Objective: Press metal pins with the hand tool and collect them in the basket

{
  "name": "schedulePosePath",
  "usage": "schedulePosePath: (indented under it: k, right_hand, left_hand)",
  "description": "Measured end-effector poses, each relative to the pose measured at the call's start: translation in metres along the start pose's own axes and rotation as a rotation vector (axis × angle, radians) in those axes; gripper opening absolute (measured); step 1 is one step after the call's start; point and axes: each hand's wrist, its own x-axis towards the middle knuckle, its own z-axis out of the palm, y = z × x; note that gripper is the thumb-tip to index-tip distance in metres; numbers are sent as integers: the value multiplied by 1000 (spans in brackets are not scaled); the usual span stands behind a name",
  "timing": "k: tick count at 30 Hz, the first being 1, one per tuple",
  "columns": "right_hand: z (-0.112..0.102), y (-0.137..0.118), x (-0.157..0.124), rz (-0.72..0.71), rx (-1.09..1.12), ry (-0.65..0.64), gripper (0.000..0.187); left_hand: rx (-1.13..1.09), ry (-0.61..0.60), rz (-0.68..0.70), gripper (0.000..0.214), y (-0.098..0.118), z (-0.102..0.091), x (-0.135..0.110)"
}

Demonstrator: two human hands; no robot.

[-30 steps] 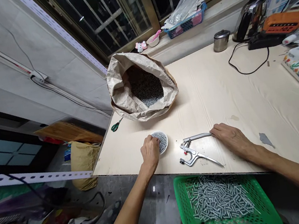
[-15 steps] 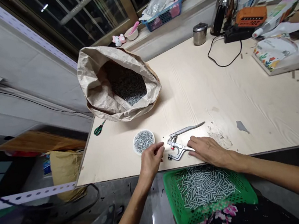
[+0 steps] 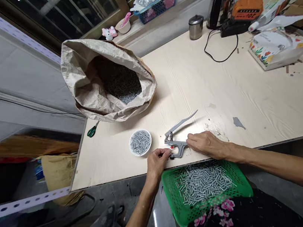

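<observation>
My left hand (image 3: 158,162) pinches at the open jaws of the snap-fastener pliers (image 3: 179,148), its fingertips closed on a small metal piece that is mostly hidden. The pliers lie near the table's front edge, grey, with a spring and a red part by the jaws. Their upper handle stands raised and apart. Around the end of the lower handle, my right hand (image 3: 207,144) is closed. Left of the pliers stands a white bowl (image 3: 131,151) full of small silvery metal pins.
Below the table edge a green basket (image 3: 173,207) of similar pins rests at the lap. A large paper-lined sack (image 3: 78,71) of metal pieces stands behind the bowl. Green-handled scissors (image 3: 92,131) lie at the table's left edge. A metal canister (image 3: 196,28) and kettle (image 3: 219,4) stand at the back.
My left hand has moved right, bringing its pinched fingertips from beside the pliers to their jaws. The pliers have turned a little, with my right hand still on the lower handle. The view has shifted slightly.
</observation>
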Motion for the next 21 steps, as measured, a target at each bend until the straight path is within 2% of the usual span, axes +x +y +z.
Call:
schedulePosePath:
  k: [4,8,14,18,21]
  right_hand:
    - [5,2,0,-20,-4,62,22]
    - [9,5,2,-28,-19,54,20]
    - [8,10,5,-25,-10,-72,20]
    - [4,11,8,14,21,-186,15]
    - [-6,15,10,25,89,-233,17]
  left_hand:
    - [32,-8,-3,35,-3,1,3]
    - [125,-48,-17,31,-2,1,9]
    - [216,-348,-230,32,7,-5,17]
    - [216,-343,-330,28,11,-2,15]
    - [197,-333,-347,25,11,0,12]
